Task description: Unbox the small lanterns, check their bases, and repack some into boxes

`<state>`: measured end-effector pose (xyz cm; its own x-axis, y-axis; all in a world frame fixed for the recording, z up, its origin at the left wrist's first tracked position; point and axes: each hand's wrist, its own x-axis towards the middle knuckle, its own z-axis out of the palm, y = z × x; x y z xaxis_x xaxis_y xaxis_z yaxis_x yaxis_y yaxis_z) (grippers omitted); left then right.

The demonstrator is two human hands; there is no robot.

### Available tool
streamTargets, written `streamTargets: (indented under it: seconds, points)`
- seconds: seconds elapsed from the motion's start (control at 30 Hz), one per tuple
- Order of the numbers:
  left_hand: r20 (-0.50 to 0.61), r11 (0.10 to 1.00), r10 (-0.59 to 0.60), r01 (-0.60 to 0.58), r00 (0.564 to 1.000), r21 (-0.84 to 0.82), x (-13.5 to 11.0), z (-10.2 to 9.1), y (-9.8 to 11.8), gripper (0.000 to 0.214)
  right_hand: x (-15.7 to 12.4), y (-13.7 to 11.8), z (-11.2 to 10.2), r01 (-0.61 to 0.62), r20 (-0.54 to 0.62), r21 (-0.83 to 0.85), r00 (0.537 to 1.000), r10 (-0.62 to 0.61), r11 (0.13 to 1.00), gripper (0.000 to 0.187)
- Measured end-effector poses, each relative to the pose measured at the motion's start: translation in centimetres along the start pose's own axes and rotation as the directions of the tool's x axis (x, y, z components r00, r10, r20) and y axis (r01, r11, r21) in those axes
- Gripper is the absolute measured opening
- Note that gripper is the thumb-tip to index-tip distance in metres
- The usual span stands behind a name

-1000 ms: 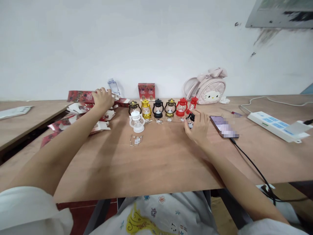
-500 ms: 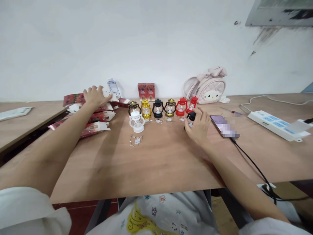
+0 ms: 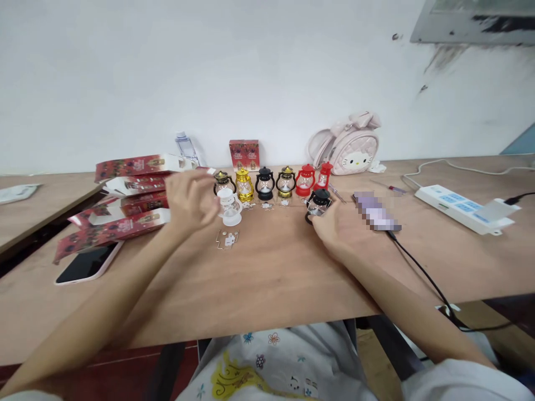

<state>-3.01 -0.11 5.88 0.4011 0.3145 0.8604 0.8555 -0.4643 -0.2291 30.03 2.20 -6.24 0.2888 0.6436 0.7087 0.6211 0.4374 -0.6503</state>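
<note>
My right hand [image 3: 329,224] grips a small black lantern [image 3: 320,201] from its right side, near the middle right of the table. My left hand [image 3: 190,203] is raised with nothing in it, the thumb apart from the bent fingers. It is just left of a white lantern [image 3: 230,207] and overlaps its edge in view. In front of the white lantern lie a bent wire and small white parts [image 3: 229,239]. Behind stand more lanterns in a row: gold [image 3: 244,185], black [image 3: 264,184], black and gold [image 3: 286,182], and red [image 3: 305,181].
Opened red boxes [image 3: 112,228] lie at the left, over a pink-edged phone [image 3: 87,264]. Against the wall stand a bottle [image 3: 185,147], red boxes [image 3: 244,155] and a pink bag [image 3: 355,151]. At right are a phone [image 3: 378,211], its cable, a screwdriver [image 3: 395,188] and a power strip [image 3: 462,209].
My left hand has left the red boxes and moved right and towards me, beside the white lantern. My right hand has closed around the black lantern, which sits slightly further left in view.
</note>
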Motion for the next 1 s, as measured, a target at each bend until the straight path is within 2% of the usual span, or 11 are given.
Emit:
streamTargets:
  seconds: [0.1,0.2,0.27,0.37,0.47,0.57,0.7,0.87,1.0]
  points:
    - [-0.002,0.972,0.220,-0.220,0.975,-0.078,-1.6,0.2,4.4,0.017,-0.3,-0.6,0.3,-0.214,0.053,0.103,0.976,0.210,0.971,0.057]
    - [0.032,0.946,0.283,-0.273,0.959,-0.175,-2.3,0.6,7.4,0.016,-0.7,-2.7,0.0,-0.241,0.141,0.176,0.966,0.218,0.954,0.056]
    - [0.039,0.939,0.258,-0.241,0.965,-0.247,-2.4,0.7,8.9,0.022,-1.2,-4.4,-0.3,-0.243,0.232,0.224,0.954,0.191,0.944,0.055]
    - [0.051,0.939,0.148,-0.125,0.988,-0.320,-2.9,0.5,10.3,0.028,-2.3,-7.0,-0.8,-0.231,0.383,0.281,0.917,0.112,0.932,0.052]
    - [0.108,0.932,0.077,-0.033,0.991,-0.361,-3.6,0.5,11.2,0.028,-3.5,-8.9,-0.9,-0.214,0.513,0.298,0.858,0.033,0.930,0.052]
    - [0.162,0.920,0.048,0.020,0.986,-0.392,-4.4,0.7,11.7,0.020,-4.2,-9.7,-0.9,-0.204,0.589,0.270,0.808,0.006,0.941,0.051]
    - [0.177,0.925,0.053,0.019,0.983,-0.380,-5.0,0.9,11.9,0.008,-4.3,-9.7,-0.7,-0.218,0.592,0.289,0.806,0.005,0.932,0.051]
    - [0.174,0.926,0.042,0.027,0.984,-0.376,-5.0,0.9,11.8,0.008,-4.2,-9.6,-0.7,-0.228,0.607,0.343,0.794,-0.030,0.911,0.053]
    - [0.196,0.913,0.018,0.064,0.980,-0.402,-4.8,0.8,11.6,0.010,-4.4,-9.4,-0.6,-0.270,0.610,0.338,0.792,0.009,0.902,0.055]
